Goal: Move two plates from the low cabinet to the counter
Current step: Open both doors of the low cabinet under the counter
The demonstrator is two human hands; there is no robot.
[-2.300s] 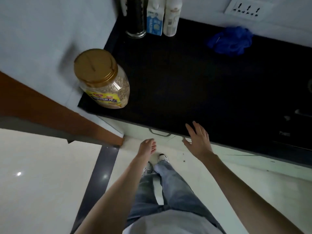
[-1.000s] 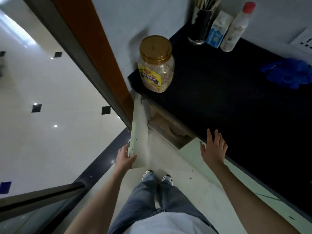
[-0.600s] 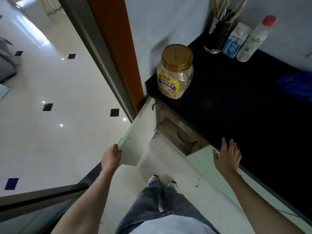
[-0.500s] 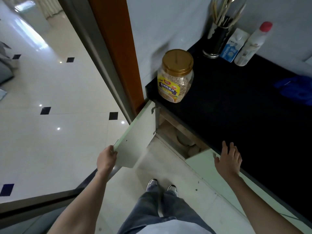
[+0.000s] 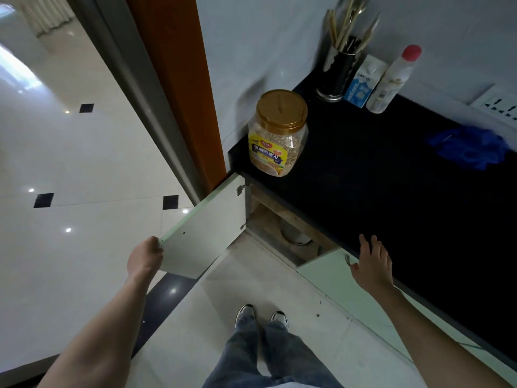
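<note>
**Cabinet door held open, plates barely in view**

The left hand (image 5: 144,260) grips the free corner of the low cabinet's door (image 5: 207,233). Its fingers (image 5: 156,247) are curled round the door's edge. The door stands swung wide out over the floor (image 5: 84,247), hinged at the cabinet's left side.

The right hand (image 5: 372,264) holds nothing. Its fingers (image 5: 367,245) are straight and spread, reaching over the front edge of the black surface (image 5: 391,197), just above a second, closed door (image 5: 330,273). Whether the palm presses on that edge cannot be told.

Inside the open cabinet (image 5: 268,219), only a pale round rim (image 5: 296,240) shows, low down and tucked under the surface's front edge. Most of it is hidden, so the number of plates there cannot be told.

A jar (image 5: 278,133) with a gold lid stands at the near left corner of the surface. At the back against the wall stand a holder of utensils (image 5: 335,77), a small carton (image 5: 361,84) and a white bottle (image 5: 390,82) with a red cap, close together. A blue cloth (image 5: 470,148) lies further right, near a wall socket (image 5: 500,105). The person's two shoes (image 5: 246,315) stand on the floor before the cabinet.
</note>
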